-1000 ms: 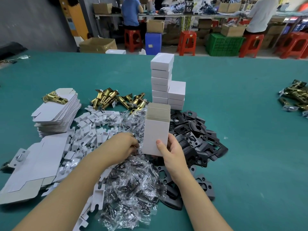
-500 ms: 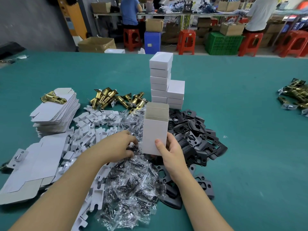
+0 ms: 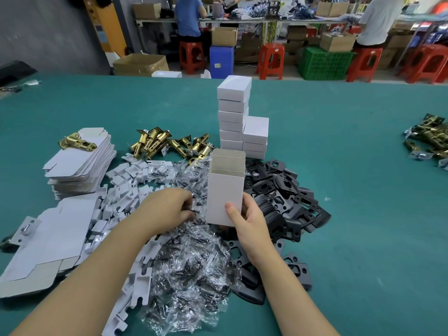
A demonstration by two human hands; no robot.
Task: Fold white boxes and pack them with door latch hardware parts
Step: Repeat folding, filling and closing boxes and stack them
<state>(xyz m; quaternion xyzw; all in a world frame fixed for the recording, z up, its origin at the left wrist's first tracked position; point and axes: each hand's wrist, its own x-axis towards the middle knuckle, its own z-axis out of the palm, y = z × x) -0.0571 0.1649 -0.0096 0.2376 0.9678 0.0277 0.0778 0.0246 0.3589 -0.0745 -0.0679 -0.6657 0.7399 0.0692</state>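
Note:
My right hand (image 3: 247, 221) grips an upright white box (image 3: 225, 190) by its lower part, top flap open, over the heap of clear screw packets (image 3: 189, 267). My left hand (image 3: 167, 209) is just left of the box, fingers curled round a screw packet (image 3: 194, 209) on that heap. Black latch plates (image 3: 286, 197) lie to the right of the box. Brass latch bolts (image 3: 164, 144) lie behind, beside a stack of closed white boxes (image 3: 236, 117). Flat unfolded box blanks (image 3: 80, 163) are stacked at the left, with one brass latch (image 3: 77, 141) on top.
White plastic inserts (image 3: 126, 187) are strewn between the blanks and the packets. More flat blanks (image 3: 43, 248) lie at the near left. Another pile of brass latches (image 3: 429, 139) sits at the far right of the green table (image 3: 363, 214). People sit at benches beyond the table.
My left hand has slid a little to the left, away from the box, and closed on a packet. The box stays upright in my right hand.

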